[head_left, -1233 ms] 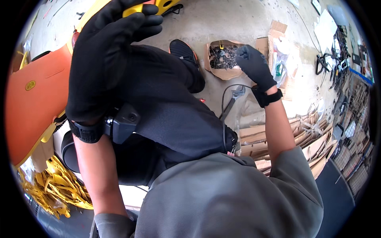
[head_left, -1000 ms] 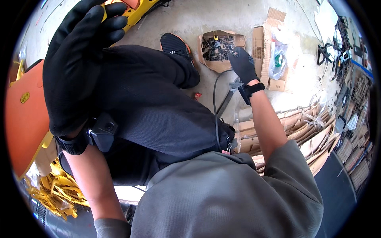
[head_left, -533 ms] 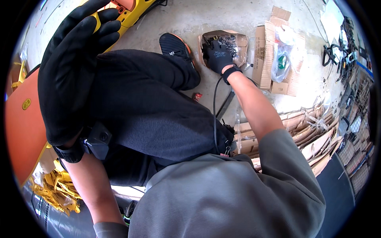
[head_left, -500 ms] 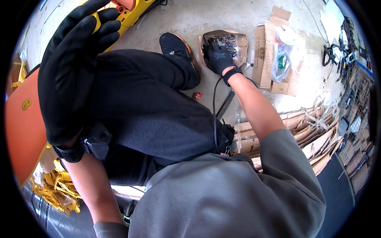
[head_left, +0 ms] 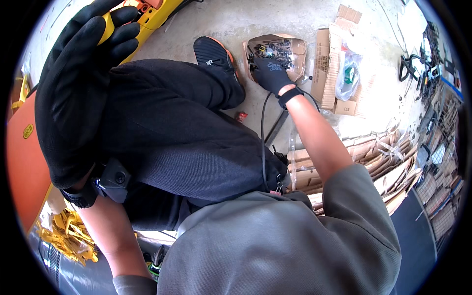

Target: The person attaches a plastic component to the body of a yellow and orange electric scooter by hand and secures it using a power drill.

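Observation:
My left hand, in a black glove, is raised large and close at the upper left. Its fingers curl around a curved yellow piece, mostly covered by the glove. My right hand, also gloved, reaches into the near left part of an open cardboard box on the floor. Small black parts lie loose in that box, with a yellowish bit among them. The right fingertips are out of sight, so whether they grip anything does not show.
A yellow and orange machine body stands at the upper left, and an orange panel at the left. Right of the parts box lies a carton with a plastic bag. Flattened cardboard is stacked nearer me. Yellow strips lie lower left.
My right hand has drawn back toward me within the box, uncovering more black parts. My left hand has shifted slightly left, and the yellow piece has moved along with it.

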Motion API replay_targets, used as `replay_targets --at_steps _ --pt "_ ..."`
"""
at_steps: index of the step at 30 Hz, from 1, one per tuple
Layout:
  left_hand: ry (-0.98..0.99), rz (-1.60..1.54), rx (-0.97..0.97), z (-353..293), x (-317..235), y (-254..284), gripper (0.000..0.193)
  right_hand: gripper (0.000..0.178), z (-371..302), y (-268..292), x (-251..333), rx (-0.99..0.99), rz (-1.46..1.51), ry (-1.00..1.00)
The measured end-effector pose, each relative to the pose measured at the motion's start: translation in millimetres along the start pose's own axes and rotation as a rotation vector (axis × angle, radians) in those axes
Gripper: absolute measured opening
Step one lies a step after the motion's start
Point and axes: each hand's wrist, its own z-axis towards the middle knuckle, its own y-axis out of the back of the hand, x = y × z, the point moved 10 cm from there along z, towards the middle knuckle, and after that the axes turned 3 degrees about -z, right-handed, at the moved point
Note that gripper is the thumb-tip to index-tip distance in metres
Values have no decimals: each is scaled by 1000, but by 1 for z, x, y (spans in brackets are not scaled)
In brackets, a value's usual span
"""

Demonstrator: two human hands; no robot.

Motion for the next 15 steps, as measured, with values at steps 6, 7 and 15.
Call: replay_targets --at_steps 6,7,15 --pt "-30 -9 -34 0 -5 -4 43 37 23 -16 -7 125 -40 -96" --pt "-30 -12 -27 0 -5 -5 43 44 25 -25 -19 120 -103 -110" --pt "-49 -14 4 -2 -3 3 42 53 -9 15 -90 29 224 -633"
